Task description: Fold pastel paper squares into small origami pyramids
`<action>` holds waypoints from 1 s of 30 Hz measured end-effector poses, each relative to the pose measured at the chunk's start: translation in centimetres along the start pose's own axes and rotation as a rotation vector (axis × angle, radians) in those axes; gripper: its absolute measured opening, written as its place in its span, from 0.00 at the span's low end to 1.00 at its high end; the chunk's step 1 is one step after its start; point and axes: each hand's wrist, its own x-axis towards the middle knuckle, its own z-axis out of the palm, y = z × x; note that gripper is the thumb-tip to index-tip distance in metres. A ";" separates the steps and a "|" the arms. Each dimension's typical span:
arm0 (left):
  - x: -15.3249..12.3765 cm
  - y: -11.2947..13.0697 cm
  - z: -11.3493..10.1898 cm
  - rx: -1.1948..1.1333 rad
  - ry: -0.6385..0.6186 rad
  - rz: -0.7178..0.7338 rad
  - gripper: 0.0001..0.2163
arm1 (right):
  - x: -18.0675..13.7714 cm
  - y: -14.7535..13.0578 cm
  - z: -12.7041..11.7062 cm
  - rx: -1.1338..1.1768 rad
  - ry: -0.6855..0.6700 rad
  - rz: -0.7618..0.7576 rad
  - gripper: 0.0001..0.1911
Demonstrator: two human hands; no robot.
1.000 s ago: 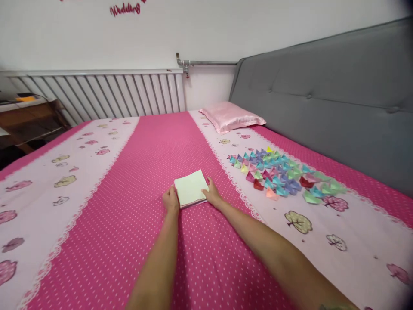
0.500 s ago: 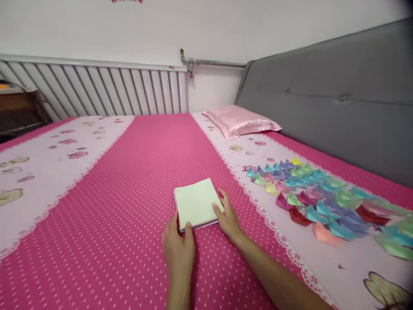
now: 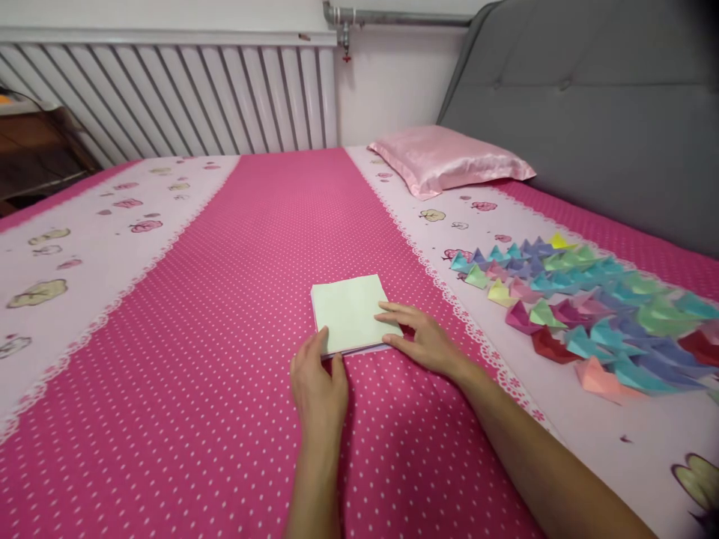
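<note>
A stack of square paper (image 3: 351,311) with a pale green top sheet lies on the pink dotted bedspread. Its edges are slightly uneven, with other sheets showing beneath. My left hand (image 3: 319,382) grips the near left corner, index finger at the left side and thumb at the near edge. From the right, my right hand (image 3: 421,340) rests on the stack's right part, fingers stretched out over the top sheet and thumb by the near right corner. Many folded paper boats (image 3: 584,344) in several colours sit in rows to the right.
The bedspread (image 3: 236,397) has pink and white bands with printed trees. A pink satin pillow (image 3: 449,157) lies at the back right, against a grey padded headboard (image 3: 595,112). A white radiator (image 3: 196,97) and a pipe (image 3: 404,16) run along the wall.
My right hand has shifted from holding the stack's right edge to laying its fingers over the top sheet. My left hand stays at the near left corner. The view has tilted down.
</note>
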 end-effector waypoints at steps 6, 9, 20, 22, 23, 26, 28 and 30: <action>-0.1 0.2 0.1 -0.007 0.010 -0.016 0.20 | 0.0 0.1 0.3 -0.056 0.022 -0.046 0.24; -0.1 0.3 0.2 -0.061 0.013 -0.032 0.22 | 0.0 0.3 0.3 -0.069 0.017 -0.034 0.24; 0.0 0.2 0.4 -0.026 0.002 -0.006 0.23 | 0.1 0.2 0.3 -0.046 -0.006 0.027 0.25; 0.0 0.2 0.4 -0.003 0.004 -0.007 0.23 | 0.1 0.3 0.3 -0.044 0.001 0.029 0.25; 0.0 0.3 0.4 0.007 0.002 -0.009 0.23 | 0.1 0.3 0.3 -0.044 0.006 0.026 0.25; 0.0 0.5 0.4 0.026 -0.006 -0.023 0.24 | 0.1 0.4 0.4 -0.048 0.012 0.013 0.25; 0.0 0.6 0.3 0.032 -0.010 -0.029 0.24 | 0.1 0.4 0.5 -0.051 0.014 0.007 0.24; -0.1 0.6 0.3 0.037 -0.012 -0.032 0.24 | 0.1 0.4 0.5 -0.050 0.018 -0.002 0.24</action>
